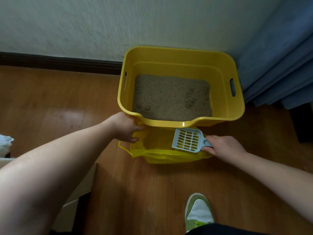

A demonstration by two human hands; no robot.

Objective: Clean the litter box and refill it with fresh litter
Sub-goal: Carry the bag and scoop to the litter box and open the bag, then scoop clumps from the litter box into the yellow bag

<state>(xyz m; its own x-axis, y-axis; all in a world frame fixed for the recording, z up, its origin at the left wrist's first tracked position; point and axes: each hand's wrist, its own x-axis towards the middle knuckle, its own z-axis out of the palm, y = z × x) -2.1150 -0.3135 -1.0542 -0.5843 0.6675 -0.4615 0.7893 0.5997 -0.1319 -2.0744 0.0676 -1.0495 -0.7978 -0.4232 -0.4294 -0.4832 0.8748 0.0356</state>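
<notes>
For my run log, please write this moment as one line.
left hand: holds yellow bag open | right hand: grips scoop, empty, over bag | litter box: clumps in litter

Head camera looking steeply down and forward, close over the floor (135, 192), facing the wall (101, 22).

Yellow box (235, 106) w/ side handle slots sits on floor, upright, at 12 o'clock. Tan litter (171, 99) inside, clumps at 3 and 8. Yellow bag (169, 156) open, touching box front at 6. Blue slotted scoop (187, 139) over bag mouth, empty.
</notes>
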